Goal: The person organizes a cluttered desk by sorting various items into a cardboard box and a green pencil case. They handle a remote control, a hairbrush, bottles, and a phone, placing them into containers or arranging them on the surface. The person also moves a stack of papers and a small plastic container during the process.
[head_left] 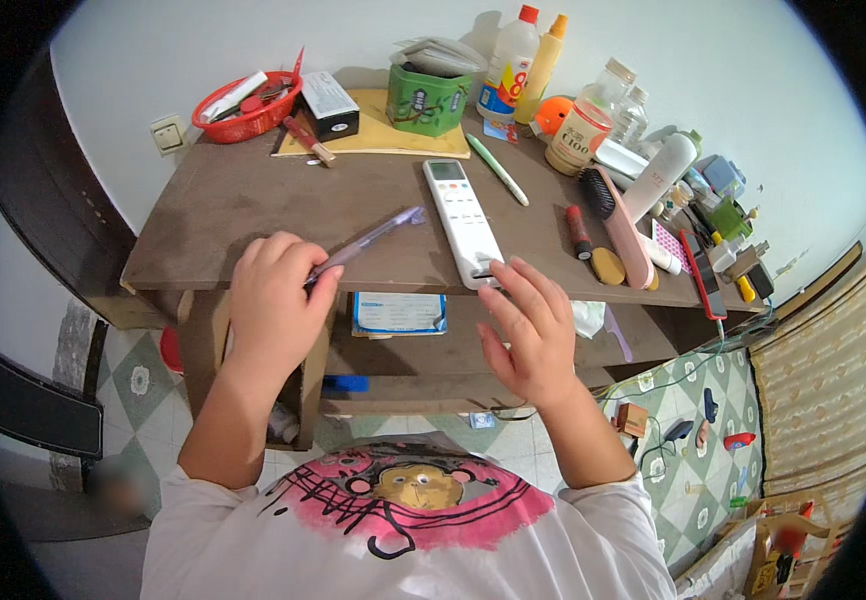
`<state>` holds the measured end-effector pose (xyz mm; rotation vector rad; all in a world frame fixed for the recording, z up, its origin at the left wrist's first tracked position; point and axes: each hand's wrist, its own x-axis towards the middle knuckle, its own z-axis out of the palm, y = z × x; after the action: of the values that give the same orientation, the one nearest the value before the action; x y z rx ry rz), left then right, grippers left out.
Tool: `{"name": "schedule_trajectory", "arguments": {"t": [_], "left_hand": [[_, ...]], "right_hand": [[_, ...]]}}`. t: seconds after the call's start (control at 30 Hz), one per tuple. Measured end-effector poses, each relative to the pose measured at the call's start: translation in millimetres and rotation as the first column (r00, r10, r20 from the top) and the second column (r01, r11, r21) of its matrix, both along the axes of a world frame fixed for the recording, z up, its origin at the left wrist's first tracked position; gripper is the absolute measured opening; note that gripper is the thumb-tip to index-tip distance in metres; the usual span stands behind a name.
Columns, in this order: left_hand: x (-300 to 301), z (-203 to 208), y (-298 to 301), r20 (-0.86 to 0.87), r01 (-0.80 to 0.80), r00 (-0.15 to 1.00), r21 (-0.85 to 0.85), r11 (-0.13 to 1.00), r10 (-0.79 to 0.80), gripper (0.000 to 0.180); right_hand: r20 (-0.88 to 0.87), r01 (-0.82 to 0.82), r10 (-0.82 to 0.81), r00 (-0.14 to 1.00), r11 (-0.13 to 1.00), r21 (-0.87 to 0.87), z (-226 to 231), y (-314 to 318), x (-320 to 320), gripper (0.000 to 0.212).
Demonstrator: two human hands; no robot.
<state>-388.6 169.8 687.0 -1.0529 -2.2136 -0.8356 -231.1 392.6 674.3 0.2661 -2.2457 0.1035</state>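
Note:
My left hand point(278, 300) is closed on a slim purple pen point(368, 240) at the front left of the brown desk. Its wider far end points away to the right, just above the desktop. A white remote control point(463, 222) lies at the middle, screen end away from me. Over the remote's near end hovers my right hand point(531, 325), fingers apart and holding nothing; whether a fingertip touches it I cannot tell. Beyond the remote, a pale green pen point(498, 170) rests on the desktop point(223, 215).
Along the back stand a red basket point(243, 125), a black-and-white box point(331, 107), a green container point(428, 100) and several bottles. At right lie a pink hairbrush point(621, 230), a dark red tube point(579, 232) and a red-edged phone point(701, 275) on a cable. A shelf point(493, 345) sits below.

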Motion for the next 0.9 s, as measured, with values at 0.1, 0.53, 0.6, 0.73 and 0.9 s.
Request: {"name": "schedule_trajectory", "arguments": {"t": [0.1,0.53,0.6,0.73,0.9], "left_hand": [[-8.9,4.9,-7.1,-0.002,-0.036,0.999,-0.024,0.999,0.036,0.012],[12.0,12.8,-31.0,0.014,0.584,0.806,0.137,0.800,-0.591,0.020],[0.9,28.0,-29.9,0.066,0.632,0.769,0.071,0.772,-0.636,0.012],[-54.7,43.6,-18.8,0.233,0.476,0.840,0.119,0.871,-0.491,0.012],[-131.8,44.2,22.9,0.027,0.153,0.988,-0.210,0.966,-0.150,0.012]], "right_hand": [[0.085,0.064,-0.067,0.994,0.997,0.040,0.6,0.0,-12.7,0.041],[-0.145,-0.201,0.653,0.743,0.011,-0.980,18.2,-64.8,-26.9,0.025],[-0.213,-0.263,0.561,0.800,0.008,-0.965,8.9,-58.4,-27.3,0.021],[-0.367,-0.391,0.394,0.843,-0.021,-0.920,-0.6,-32.0,-16.0,0.016],[-0.432,-0.447,0.336,0.837,-0.035,-0.894,-3.9,-9.6,-3.3,0.015]]}}
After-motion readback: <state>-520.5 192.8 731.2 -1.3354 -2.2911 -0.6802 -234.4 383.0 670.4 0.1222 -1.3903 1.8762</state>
